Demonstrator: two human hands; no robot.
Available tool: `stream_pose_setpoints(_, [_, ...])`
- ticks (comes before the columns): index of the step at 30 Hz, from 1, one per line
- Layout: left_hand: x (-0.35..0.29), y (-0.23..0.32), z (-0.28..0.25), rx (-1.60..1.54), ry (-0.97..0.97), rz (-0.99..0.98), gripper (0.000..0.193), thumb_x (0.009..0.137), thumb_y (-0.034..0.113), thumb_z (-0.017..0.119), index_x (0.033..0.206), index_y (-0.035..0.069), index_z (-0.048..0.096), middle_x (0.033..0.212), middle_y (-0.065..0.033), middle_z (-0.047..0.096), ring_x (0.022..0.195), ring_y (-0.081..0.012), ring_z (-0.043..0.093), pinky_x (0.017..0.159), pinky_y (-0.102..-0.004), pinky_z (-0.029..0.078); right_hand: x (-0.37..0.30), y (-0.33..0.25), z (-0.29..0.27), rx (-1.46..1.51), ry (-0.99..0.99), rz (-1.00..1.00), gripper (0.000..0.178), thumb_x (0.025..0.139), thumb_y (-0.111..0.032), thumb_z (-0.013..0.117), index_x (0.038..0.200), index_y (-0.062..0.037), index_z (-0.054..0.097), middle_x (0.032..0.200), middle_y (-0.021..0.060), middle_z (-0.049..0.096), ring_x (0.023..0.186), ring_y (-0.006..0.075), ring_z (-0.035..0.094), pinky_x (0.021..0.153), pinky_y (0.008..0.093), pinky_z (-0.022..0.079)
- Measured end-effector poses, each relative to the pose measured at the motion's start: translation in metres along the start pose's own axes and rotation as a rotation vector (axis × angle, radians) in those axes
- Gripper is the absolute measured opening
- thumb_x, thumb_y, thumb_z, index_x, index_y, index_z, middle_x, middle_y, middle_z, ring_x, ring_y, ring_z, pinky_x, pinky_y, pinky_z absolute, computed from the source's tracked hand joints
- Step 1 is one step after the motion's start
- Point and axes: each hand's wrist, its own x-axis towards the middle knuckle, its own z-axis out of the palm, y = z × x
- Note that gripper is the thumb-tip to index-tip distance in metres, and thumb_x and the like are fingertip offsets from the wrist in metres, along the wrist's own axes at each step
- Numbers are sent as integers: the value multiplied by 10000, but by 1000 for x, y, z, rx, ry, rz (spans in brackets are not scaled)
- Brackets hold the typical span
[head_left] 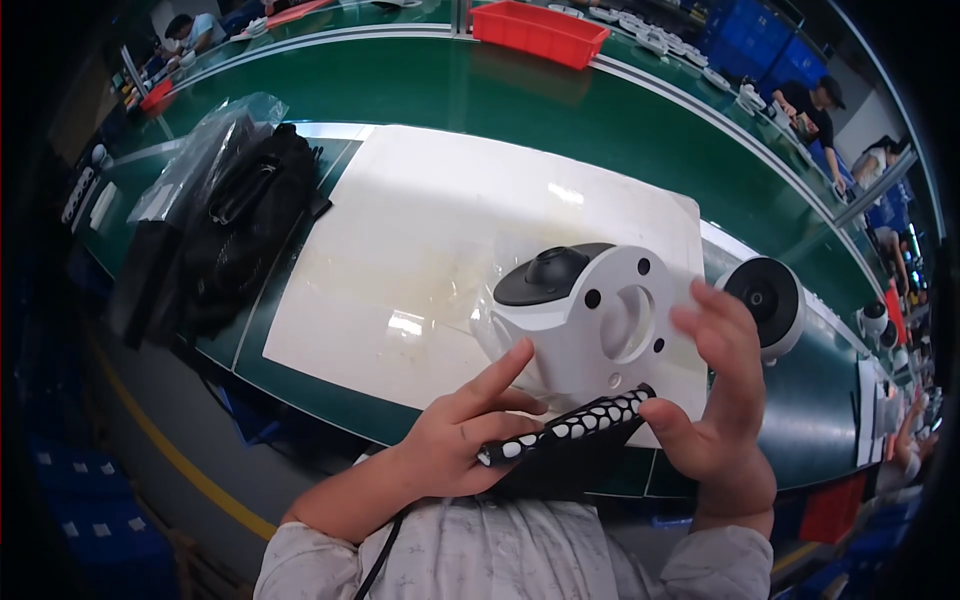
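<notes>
My left hand (462, 437) grips a black sheet with rows of white oval spots (575, 428), held near the table's front edge. Its index finger stretches toward a white camera housing (560, 330). My right hand (725, 400) is raised at the sheet's right end, fingers apart and slightly blurred; its thumb is close to the sheet's edge, and whether it touches cannot be told. The housing rests on a white mat (400, 240), tilted so its flat face with a round hole turns toward my right hand. Black round dots sit on that face, and a black dome lens (555, 270) is on top.
A second white camera with a black front (765, 300) stands right of the mat. At left lie a black bag (245, 225) and clear plastic wrap (205, 140). A red bin (540, 32) sits at the back on the green table (420, 85). Other people work farther off.
</notes>
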Motion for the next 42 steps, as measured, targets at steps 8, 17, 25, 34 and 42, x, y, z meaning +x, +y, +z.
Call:
stream_pose_setpoints(8, [8,11,-3,77,-63,10,321,553,-79,583,859,8,542,1342,-219,243,858,-231,597,666,-274,494,-2,-26,12,498,-181,211,235,613,-17,666,826,-96,607,843,15,581,890,195,509,729,326,346])
stream_pose_setpoints(17, [6,17,-2,172,-91,33,289,556,-78,615,826,-2,547,1327,-250,248,864,-244,597,669,-281,496,0,-30,11,395,-277,-84,490,630,39,627,1048,-98,413,729,25,568,736,190,491,697,332,348])
stream_pose_setpoints(25, [3,4,7,244,-17,0,284,555,-72,589,822,5,533,1290,-162,369,841,-209,592,685,-273,494,-9,-7,9,577,-87,441,418,734,35,550,1105,-49,375,784,43,537,671,92,481,616,223,382])
stream_pose_setpoints(34, [9,5,6,282,24,-82,259,557,-69,599,804,-6,558,1311,-136,350,985,-253,552,732,-280,484,-6,-6,15,653,-169,430,457,734,51,551,1126,-67,349,792,41,539,709,65,498,625,179,366])
stream_pose_setpoints(42, [7,0,9,225,28,-64,269,564,-74,595,822,-11,551,1312,-149,342,998,-251,547,730,-278,485,1,-26,3,500,-181,629,395,706,48,570,1076,-36,458,766,54,593,686,90,547,621,211,412])
